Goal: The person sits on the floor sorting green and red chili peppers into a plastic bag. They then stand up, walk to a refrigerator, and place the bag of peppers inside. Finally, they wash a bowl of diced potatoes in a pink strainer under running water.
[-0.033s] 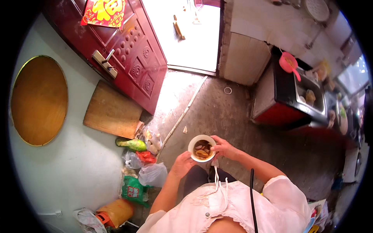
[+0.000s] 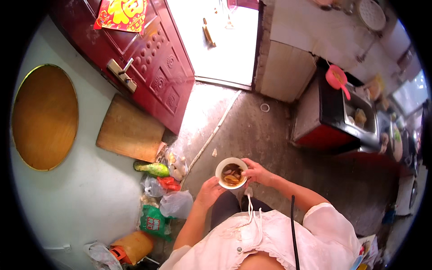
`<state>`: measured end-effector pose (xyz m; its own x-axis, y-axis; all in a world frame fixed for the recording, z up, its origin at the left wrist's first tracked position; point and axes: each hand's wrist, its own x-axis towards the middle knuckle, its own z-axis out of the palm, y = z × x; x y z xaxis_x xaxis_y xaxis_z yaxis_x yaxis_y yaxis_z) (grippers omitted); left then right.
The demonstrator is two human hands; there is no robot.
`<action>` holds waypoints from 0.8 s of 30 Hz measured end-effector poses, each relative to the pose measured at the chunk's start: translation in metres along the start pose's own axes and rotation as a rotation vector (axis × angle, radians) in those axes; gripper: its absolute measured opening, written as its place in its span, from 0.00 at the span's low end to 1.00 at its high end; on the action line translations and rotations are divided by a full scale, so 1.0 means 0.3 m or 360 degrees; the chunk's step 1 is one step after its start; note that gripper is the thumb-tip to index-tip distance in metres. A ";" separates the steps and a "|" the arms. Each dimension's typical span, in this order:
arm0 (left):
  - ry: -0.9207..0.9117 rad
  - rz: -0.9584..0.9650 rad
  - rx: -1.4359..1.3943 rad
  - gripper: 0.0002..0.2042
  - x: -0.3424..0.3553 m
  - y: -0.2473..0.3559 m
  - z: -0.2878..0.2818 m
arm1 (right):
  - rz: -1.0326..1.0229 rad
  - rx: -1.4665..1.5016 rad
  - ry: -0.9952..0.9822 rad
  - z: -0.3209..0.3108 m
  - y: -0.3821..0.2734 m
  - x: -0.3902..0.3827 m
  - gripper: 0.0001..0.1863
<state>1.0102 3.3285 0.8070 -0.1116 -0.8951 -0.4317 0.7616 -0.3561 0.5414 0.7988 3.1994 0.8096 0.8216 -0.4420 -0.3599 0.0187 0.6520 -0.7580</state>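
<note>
A white bowl (image 2: 220, 165) is held up in front of my body between both hands. In it lies a dark brown liquid with pale slices and an orange-yellow piece (image 2: 231, 179). My left hand (image 2: 209, 191) grips the bowl's lower left side, fingers partly hidden beneath it. On the opposite side my right hand (image 2: 257, 172) is closed on the rim, with the thumb near the inner edge. How far the fingers reach under the bowl is hidden.
A dark red door (image 2: 166, 76) stands open to a bright doorway. Along the left wall are a wooden board (image 2: 130, 128), a green gourd-like vegetable (image 2: 153, 168) and several plastic bags (image 2: 176, 203). To the right, a pink ladle (image 2: 336, 77) rests by a metal sink (image 2: 371, 123).
The bowl and both hands sit very slightly further left in the picture. The grip is the same.
</note>
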 end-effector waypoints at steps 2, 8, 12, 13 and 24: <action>0.0013 0.0115 -0.0058 0.24 0.077 0.095 -0.027 | 0.0144 -0.0071 -0.0071 -0.025 -0.090 0.159 0.28; 0.0175 0.0333 -0.0257 0.27 0.370 0.436 -0.151 | 0.0225 -0.0302 -0.0233 -0.109 -0.387 0.652 0.27; 0.0312 0.0381 -0.0138 0.26 0.638 0.737 -0.271 | 0.0262 -0.0297 0.0143 -0.267 -0.559 0.937 0.25; 0.0322 0.0435 -0.0120 0.24 0.696 0.812 -0.272 | 0.0246 -0.0345 0.0268 -0.296 -0.604 0.988 0.24; 0.0177 0.0417 -0.0067 0.24 1.431 1.406 -0.172 | 0.0396 -0.0262 0.0575 -0.679 -0.861 1.451 0.21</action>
<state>1.3163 2.8078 0.8128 0.1614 -0.9194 -0.3586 0.7815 -0.1028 0.6153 1.0356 2.7129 0.7379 0.5382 -0.4895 -0.6861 -0.2685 0.6720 -0.6901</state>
